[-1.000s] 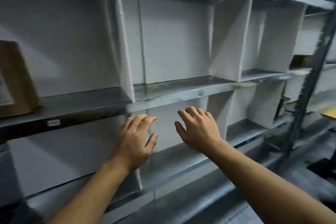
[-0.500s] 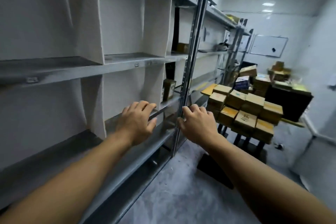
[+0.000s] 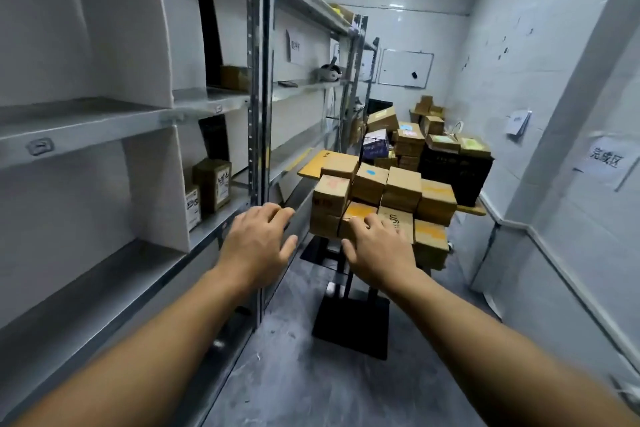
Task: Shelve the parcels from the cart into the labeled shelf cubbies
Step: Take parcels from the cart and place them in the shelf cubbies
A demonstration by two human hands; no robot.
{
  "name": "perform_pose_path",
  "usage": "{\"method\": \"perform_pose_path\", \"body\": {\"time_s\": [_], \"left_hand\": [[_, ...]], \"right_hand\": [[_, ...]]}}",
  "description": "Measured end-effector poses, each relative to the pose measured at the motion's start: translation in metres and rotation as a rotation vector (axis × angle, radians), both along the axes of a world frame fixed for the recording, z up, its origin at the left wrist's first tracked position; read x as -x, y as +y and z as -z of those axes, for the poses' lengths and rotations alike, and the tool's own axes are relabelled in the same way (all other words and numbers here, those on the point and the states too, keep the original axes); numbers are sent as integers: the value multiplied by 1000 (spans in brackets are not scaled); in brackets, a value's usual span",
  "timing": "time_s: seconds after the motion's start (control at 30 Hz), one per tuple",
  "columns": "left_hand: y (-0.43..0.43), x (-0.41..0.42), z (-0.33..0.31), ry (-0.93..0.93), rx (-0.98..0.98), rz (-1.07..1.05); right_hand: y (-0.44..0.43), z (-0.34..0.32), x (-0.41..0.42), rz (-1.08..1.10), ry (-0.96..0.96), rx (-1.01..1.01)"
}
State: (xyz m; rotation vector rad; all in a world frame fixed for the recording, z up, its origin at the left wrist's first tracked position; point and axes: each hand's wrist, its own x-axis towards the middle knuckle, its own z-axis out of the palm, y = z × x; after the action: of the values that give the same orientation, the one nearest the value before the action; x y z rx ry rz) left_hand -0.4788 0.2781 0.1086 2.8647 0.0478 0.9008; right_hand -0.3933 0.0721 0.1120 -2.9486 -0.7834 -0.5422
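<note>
Reaching out, the left hand (image 3: 258, 239) and right hand (image 3: 375, 246) hang empty, fingers loose. Few boxes (image 3: 212, 184) are shelved; most parcels (image 3: 401, 191) crowd the cart (image 3: 313, 163).

light: bright overhead, ceiling glare | focus: soft, motion-blurred | edges: wide-angle bowed

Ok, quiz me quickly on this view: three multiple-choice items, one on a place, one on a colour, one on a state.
1. The shelves stand: A) to the person's left B) to the person's right C) across the far wall.
2. The crate behind the parcels is: A) red B) black C) white.
3. The left hand and right hand are: A) both gripping one parcel B) left holding a parcel C) both holding nothing.
Answers: 1 A, the rack fills the left side; 2 B, its walls are black; 3 C, fingers are spread with nothing in them.
</note>
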Motion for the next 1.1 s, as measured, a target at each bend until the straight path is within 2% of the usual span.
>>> {"method": "perform_pose_path", "body": {"time_s": [0.13, 0.47, 0.87, 1.1], "left_hand": [[16, -88, 5, 29, -25, 38], [39, -264, 37, 141, -31, 59], [74, -499, 107, 381, -2, -102], [83, -571, 141, 499, 91, -180]], "right_hand": [[8, 0, -72, 55, -8, 17], [35, 30, -238, 84, 126, -33], [89, 111, -496, -23, 396, -28], [117, 142, -566, -83, 560, -75]]}}
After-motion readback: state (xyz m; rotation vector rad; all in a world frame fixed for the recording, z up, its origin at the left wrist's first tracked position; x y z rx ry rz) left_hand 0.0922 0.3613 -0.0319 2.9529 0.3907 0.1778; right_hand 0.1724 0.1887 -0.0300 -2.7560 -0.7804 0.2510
